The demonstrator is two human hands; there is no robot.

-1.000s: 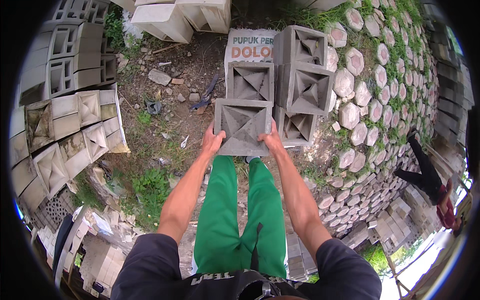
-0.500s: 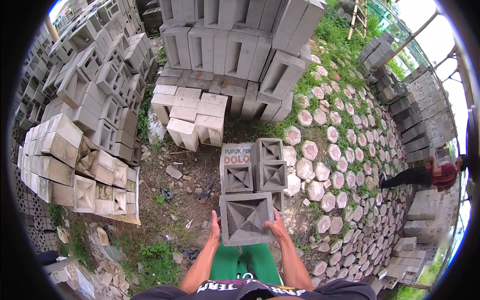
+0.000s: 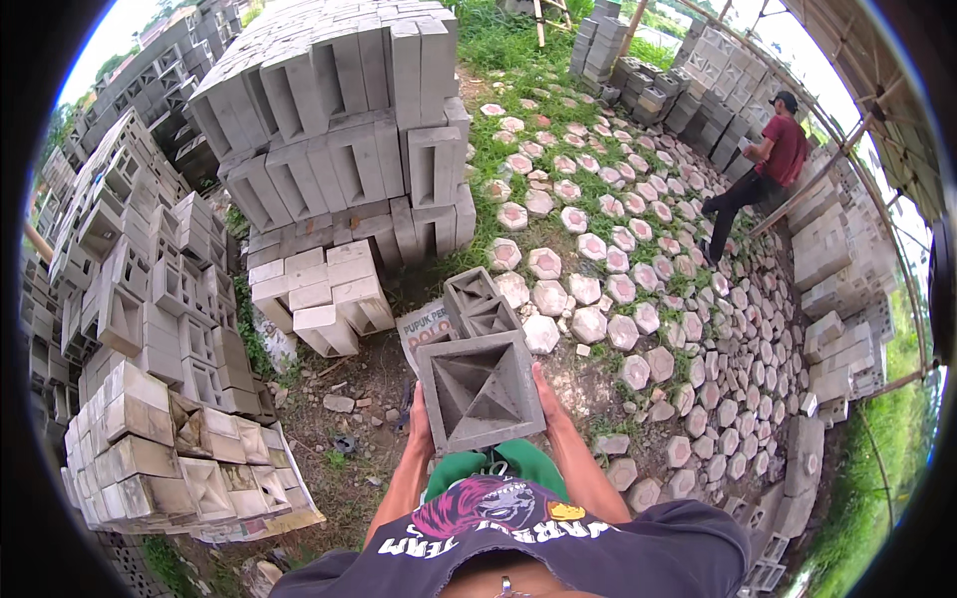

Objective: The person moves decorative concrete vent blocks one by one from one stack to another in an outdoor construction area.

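Note:
Held up in front of my body is a grey square concrete ventilation block [image 3: 477, 392] with a pyramid-like relief inside its frame. My left hand [image 3: 421, 417] grips its left side and my right hand [image 3: 547, 399] its right side; the fingers under and behind the block are partly hidden. Just beyond it, more grey ventilation blocks [image 3: 477, 296] stand together on the ground, partly covered by the one I hold. A printed white sack [image 3: 423, 329] lies beside them on the left.
Pale blocks [image 3: 321, 289] and a tall stack of grey hollow blocks [image 3: 334, 110] rise ahead on the left. Weathered blocks [image 3: 150, 448] are piled at left. Hexagonal pavers [image 3: 638, 289] cover the ground at right, where a person in a red shirt [image 3: 783, 149] walks near stacked blocks.
The held block has come up and nearer to my body, off the standing blocks. My view has swung rightward and up. The other person now appears upright, further up in the picture.

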